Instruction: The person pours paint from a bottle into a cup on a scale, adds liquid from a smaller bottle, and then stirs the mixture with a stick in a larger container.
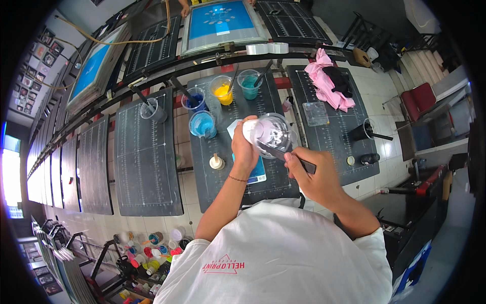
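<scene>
My left hand (245, 147) is closed around the lower part of a tilted clear plastic cup (277, 126), with white material showing at its base. My right hand (315, 175) grips a dark flat spatula (304, 164), whose far end reaches to the cup; its tip is hard to make out. Beneath my hands, a blue and white sheet (257, 172) lies on a black gridded board (223, 187), partly hidden by my left arm. Beside it stands a small white pot (216, 162). Farther off are cups of light blue ink (202, 124), dark blue ink (194, 102), yellow ink (223, 92) and teal ink (249, 86).
The left board (147, 172) bears a greyish cup (153, 112). On the right board (331, 147) are pink cloth (324, 81), a clear box (316, 114) and a black cup (360, 131). A framed blue screen (223, 23) stands beyond, with another person's hand (185, 10) beside it.
</scene>
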Tool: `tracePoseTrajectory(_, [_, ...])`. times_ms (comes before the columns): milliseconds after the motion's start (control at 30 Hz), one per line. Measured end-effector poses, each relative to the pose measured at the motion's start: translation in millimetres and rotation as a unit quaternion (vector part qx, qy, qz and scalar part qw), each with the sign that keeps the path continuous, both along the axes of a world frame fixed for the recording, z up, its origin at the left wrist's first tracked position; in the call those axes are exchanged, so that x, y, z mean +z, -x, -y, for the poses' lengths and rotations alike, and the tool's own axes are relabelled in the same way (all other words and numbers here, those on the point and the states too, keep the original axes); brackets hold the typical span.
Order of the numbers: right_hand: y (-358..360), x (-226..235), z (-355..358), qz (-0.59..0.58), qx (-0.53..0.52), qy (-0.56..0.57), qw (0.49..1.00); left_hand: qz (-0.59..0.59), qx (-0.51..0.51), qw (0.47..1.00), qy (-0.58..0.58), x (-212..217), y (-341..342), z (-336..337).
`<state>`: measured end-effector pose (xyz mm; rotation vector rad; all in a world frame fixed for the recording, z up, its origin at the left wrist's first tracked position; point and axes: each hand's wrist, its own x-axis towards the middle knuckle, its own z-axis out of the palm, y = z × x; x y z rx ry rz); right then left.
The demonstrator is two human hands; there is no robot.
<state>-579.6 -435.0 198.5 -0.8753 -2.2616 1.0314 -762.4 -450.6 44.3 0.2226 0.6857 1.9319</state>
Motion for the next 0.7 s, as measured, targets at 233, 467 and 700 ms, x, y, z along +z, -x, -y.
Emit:
tracePoseTrajectory(233, [-3,0,-13,0.080,0.016,-0.202,0.976,0.006,-0.016,1.000,0.006,-2,6,1])
tracePoseTrajectory(467, [1,6,-14,0.098,0.016,-0.172,0.980,-0.009,-0.013,1.000,0.027,5,2,2])
tracePoseTrajectory(700, [0,5,-13,0.040,0.042,-0.125,0.991,0.002,-0.006,1.000,0.028,-6,7,6])
